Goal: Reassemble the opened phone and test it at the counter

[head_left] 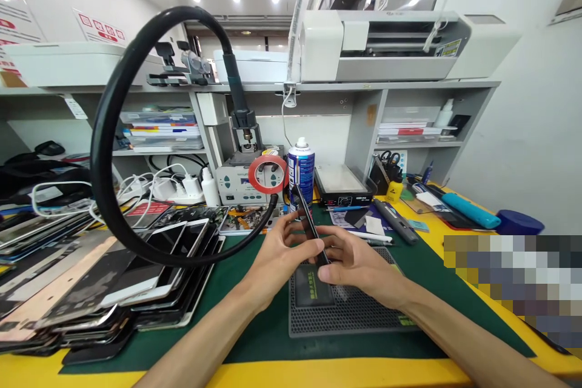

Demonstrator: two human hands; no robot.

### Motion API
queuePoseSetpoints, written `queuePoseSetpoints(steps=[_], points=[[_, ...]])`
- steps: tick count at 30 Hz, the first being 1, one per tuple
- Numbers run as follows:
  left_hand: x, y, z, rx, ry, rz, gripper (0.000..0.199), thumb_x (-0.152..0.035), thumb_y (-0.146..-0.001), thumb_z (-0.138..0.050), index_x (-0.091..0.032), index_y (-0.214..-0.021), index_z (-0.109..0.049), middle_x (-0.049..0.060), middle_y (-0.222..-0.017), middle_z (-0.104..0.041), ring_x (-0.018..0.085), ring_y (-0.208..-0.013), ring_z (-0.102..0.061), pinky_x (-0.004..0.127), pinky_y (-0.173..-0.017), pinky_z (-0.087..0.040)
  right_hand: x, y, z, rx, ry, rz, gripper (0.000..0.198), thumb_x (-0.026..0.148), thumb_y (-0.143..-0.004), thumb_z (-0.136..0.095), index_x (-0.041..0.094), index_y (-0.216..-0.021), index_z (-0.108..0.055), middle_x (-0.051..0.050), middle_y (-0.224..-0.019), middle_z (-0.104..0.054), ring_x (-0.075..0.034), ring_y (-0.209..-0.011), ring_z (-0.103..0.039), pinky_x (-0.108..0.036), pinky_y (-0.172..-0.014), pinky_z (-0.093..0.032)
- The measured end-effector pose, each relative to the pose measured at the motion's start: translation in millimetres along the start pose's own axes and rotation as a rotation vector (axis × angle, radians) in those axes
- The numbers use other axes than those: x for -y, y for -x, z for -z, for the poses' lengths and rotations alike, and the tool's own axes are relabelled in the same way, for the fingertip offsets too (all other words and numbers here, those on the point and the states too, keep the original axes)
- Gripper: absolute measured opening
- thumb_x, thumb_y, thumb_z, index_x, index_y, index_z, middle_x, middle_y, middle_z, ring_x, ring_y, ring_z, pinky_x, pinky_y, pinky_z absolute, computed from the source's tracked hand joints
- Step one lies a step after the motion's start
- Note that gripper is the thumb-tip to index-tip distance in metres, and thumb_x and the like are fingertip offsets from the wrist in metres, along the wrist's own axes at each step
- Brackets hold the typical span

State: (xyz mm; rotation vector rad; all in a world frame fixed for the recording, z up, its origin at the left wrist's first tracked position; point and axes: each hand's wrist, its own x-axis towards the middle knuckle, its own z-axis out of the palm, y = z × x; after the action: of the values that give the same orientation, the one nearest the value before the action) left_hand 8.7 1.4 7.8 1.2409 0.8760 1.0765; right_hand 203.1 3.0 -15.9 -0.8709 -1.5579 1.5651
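Glossy black phone [308, 222], matt rubbery honeycomb mat [345, 312]

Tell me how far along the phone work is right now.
Done: nothing visibly finished. In hand: left hand and right hand grip a dark phone edge-on, tilted above the grey mat. Left: a heap of phone screens sits beside the mat.

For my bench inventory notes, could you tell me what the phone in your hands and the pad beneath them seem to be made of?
The phone, held edge-on by both hands, looks like glossy black glass or plastic: its face reflects light. The pad looks like matte grey rubber or silicone, judging by its moulded honeycomb texture.
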Motion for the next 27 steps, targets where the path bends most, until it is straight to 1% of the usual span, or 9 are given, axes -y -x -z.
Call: queuePoseSetpoints(steps=[3,8,11,14,18,21,27], points=[[3.4,-0.6,3.1,0.014,0.021,-0.013,0.069,-0.033,-0.08,-0.08,-0.02,-0.139,-0.046,0.014,-0.137,-0.057,0.028,-0.123,-0.058,0.038,-0.095,-0.053,-0.1,0.5,-1.8,-0.014,0.016,0.002,0.079,0.037,-0.073,-0.088,0.026,-0.14,-0.047,-0.009,-0.127,-0.059,-0.025,-0.116,-0.059,-0.04,-0.097,-0.048],[7.7,-2.2,9.1,0.034,0.045,-0.024,0.073,-0.028,-0.081,-0.079,-0.019,-0.143,-0.042,0.014,-0.136,-0.058,0.027,-0.12,-0.06,0.041,-0.1,-0.051,1.1,1.1,-4.7,-0.013,-0.01,0.009,0.089,0.035,-0.07,-0.09,0.026,-0.143,-0.041,-0.01,-0.128,-0.058,-0.025,-0.113,-0.06,-0.036,-0.087,-0.051],[8.7,-2.8,11.5,0.056,0.045,-0.027,0.068,-0.026,-0.082,-0.078,-0.02,-0.141,-0.044,0.011,-0.134,-0.06,0.025,-0.118,-0.06,0.041,-0.104,-0.049,2.7,2.1,-5.2,-0.014,0.008,0.004,0.094,0.032,-0.07,-0.091,0.026,-0.146,-0.035,-0.012,-0.134,-0.056,-0.026,-0.118,-0.06,-0.037,-0.088,-0.051],[8.4,-2.4,11.9,0.062,0.043,-0.038,0.062,-0.026,-0.084,-0.076,-0.022,-0.138,-0.047,0.009,-0.134,-0.06,0.024,-0.119,-0.059,0.041,-0.106,-0.047,3.8,3.3,-5.1,-0.018,0.036,0.004,0.097,0.031,-0.069,-0.091,0.027,-0.147,-0.034,-0.012,-0.137,-0.054,-0.027,-0.12,-0.058,-0.038,-0.09,-0.051],[8.1,-2.9,12.4,0.101,0.021,-0.071,0.055,-0.025,-0.086,-0.074,-0.022,-0.134,-0.049,0.009,-0.139,-0.058,0.026,-0.126,-0.057,0.043,-0.112,-0.042,4.8,4.0,-4.6,-0.022,0.083,0.026,0.097,0.031,-0.068,-0.092,0.028,-0.147,-0.036,-0.012,-0.136,-0.056,-0.027,-0.119,-0.059,-0.038,-0.088,-0.052],[8.5,-4.3,13.6,0.104,0.01,-0.074,0.054,-0.025,-0.086,-0.075,-0.022,-0.134,-0.049,0.009,-0.144,-0.055,0.028,-0.133,-0.052,0.045,-0.116,-0.038,5.4,4.3,-3.8,-0.021,0.093,0.028,0.098,0.031,-0.067,-0.092,0.028,-0.147,-0.035,-0.012,-0.137,-0.055,-0.027,-0.12,-0.058,-0.037,-0.088,-0.052],[5.4,-5.7,15.4,0.109,-0.011,-0.055,0.054,-0.029,-0.085,-0.075,-0.025,-0.134,-0.053,0.007,-0.148,-0.053,0.03,-0.141,-0.043,0.042,-0.117,-0.037,6.6,5.4,-1.7,-0.016,0.088,0.022,0.098,0.032,-0.068,-0.092,0.028,-0.148,-0.035,-0.011,-0.139,-0.054,-0.027,-0.121,-0.058,-0.037,-0.089,-0.052]])
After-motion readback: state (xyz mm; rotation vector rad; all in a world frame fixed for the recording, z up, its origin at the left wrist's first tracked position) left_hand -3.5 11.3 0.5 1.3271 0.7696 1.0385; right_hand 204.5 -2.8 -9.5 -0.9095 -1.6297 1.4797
